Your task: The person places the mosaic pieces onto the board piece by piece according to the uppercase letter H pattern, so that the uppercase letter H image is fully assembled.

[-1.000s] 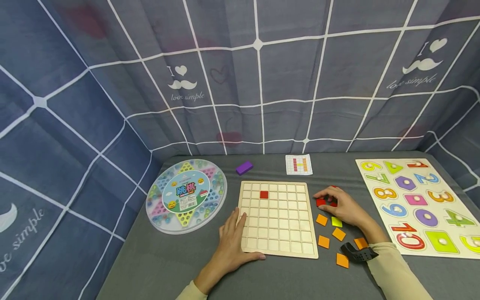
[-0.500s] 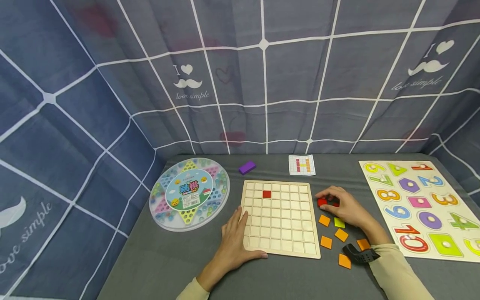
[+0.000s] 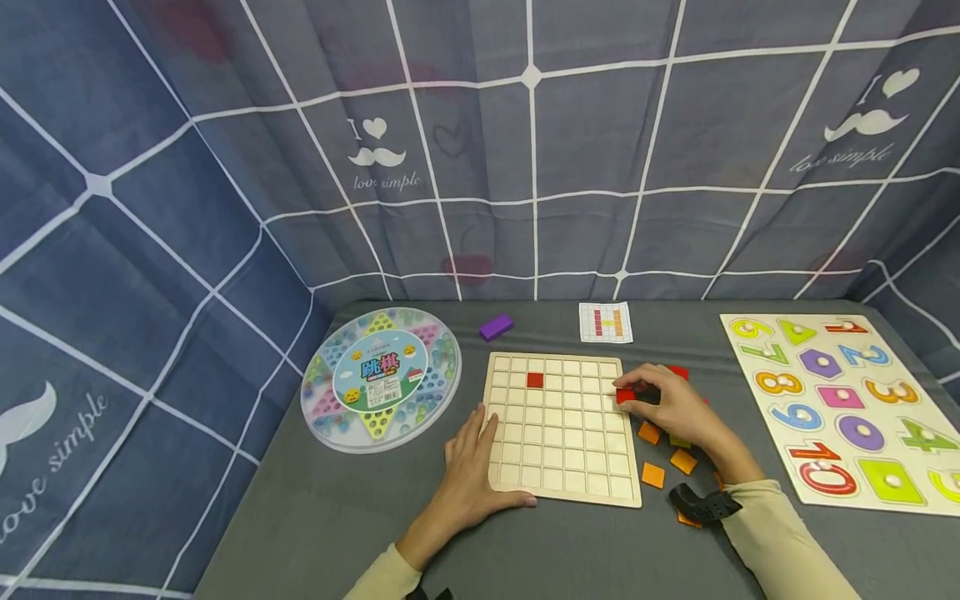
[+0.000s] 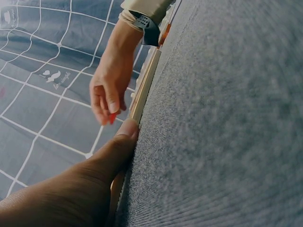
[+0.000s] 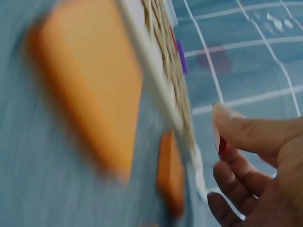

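Note:
A square wooden grid board (image 3: 564,437) lies on the grey cloth, with one red tile (image 3: 535,380) in a cell near its top. My left hand (image 3: 467,471) rests at the near left corner, fingers fairly straight along the side and thumb along the front edge. In the left wrist view that thumb (image 4: 111,153) presses against the board's edge. Between thumb and fingers, my right hand (image 3: 678,408) pinches another red tile (image 3: 626,397) over the board's right edge. The right wrist view shows this tile (image 5: 221,144) edge-on, partly hidden by the thumb.
Several orange tiles (image 3: 653,475), a yellow-green tile (image 3: 680,442) and red tiles (image 3: 678,372) lie right of the board, partly under the right arm. Behind are a pattern card (image 3: 606,323) and purple block (image 3: 496,327). A round Chinese checkers set (image 3: 442,417) and number puzzle (image 3: 813,433) flank the board.
My right hand has picked a red tile from the red ones and moved left with it to the board's right edge. My left hand keeps its place at the corner.

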### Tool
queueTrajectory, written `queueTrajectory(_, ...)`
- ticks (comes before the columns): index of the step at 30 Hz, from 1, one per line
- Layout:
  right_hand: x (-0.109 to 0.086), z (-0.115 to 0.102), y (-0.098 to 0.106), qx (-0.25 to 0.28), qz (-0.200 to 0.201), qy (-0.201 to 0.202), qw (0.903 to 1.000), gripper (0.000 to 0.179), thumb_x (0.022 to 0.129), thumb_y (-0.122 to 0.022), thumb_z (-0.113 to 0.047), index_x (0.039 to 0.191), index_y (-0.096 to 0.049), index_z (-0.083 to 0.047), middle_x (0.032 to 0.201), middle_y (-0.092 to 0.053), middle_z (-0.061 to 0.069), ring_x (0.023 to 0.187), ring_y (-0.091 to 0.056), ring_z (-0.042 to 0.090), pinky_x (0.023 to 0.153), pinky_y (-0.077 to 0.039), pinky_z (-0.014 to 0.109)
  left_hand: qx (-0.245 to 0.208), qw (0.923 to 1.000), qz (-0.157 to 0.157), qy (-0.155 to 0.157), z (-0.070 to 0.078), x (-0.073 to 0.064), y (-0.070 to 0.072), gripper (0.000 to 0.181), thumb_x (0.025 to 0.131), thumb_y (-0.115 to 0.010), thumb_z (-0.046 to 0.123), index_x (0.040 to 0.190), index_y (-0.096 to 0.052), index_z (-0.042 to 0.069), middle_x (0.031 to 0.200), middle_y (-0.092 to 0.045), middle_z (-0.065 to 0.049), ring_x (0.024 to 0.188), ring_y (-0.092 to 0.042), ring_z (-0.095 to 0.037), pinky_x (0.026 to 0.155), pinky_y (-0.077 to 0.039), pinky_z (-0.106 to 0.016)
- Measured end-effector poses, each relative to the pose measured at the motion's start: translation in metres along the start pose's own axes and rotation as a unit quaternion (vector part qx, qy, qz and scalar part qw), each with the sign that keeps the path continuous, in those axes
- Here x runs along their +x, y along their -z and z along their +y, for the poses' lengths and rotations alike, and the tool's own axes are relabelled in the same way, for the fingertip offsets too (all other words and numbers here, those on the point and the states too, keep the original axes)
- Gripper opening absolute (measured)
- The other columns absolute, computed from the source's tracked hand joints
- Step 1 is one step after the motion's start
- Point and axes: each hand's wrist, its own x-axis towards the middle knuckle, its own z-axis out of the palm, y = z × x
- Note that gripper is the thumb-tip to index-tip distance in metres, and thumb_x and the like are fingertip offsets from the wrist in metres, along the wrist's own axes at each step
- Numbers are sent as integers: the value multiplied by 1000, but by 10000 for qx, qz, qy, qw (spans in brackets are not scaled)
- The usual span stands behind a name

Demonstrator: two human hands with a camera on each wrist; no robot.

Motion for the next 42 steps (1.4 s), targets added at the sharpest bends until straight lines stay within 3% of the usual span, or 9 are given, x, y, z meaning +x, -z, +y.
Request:
queueTrajectory(11,30,-49,-39,548,-71,345,9979,26,79,-80,-5,104,-72,-7,103,-68,1,91,-58,17,82,-50,35,-2,10000,-62,20,-1,1,0,123,57,-86,62,150,-35,0,159,-23,-22,143,-27,-40,101,-28,-54)
queueTrajectory(18,43,-64,-69,895,-95,-169,9958,27,80,-80,-8,105,-72,-8,103,-70,1,93,-59,19,84,-49,37,-49,9999,-139,35,-1,2,2,122,59,-84,64,151,-34,1,159,-22,-23,144,-27,-40,101,-29,-55)
queueTrajectory(30,58,-65,-94,1277,-280,-483,9902,26,82,-77,-7,107,-71,-7,109,-69,7,104,-65,26,94,-51,43,32,9999,-156,37,-2,1,0,122,59,-84,65,151,-34,2,159,-23,-22,145,-27,-38,101,-30,-53)
queueTrajectory(38,60,-60,-100,745,-28,-350,9966,24,78,-81,-10,101,-74,-14,101,-69,0,91,-61,17,83,-48,34,40,9997,-231,63,-2,1,1,123,59,-83,65,152,-32,3,160,-21,-21,145,-25,-37,101,-30,-53)
queueTrajectory(42,61,-60,-101,635,-29,-243,9977,23,78,-82,-11,100,-75,-17,101,-69,-1,91,-59,16,84,-42,34,17,9997,-242,82,-1,1,3,122,60,-84,64,152,-32,2,160,-20,-21,145,-25,-38,101,-29,-53)
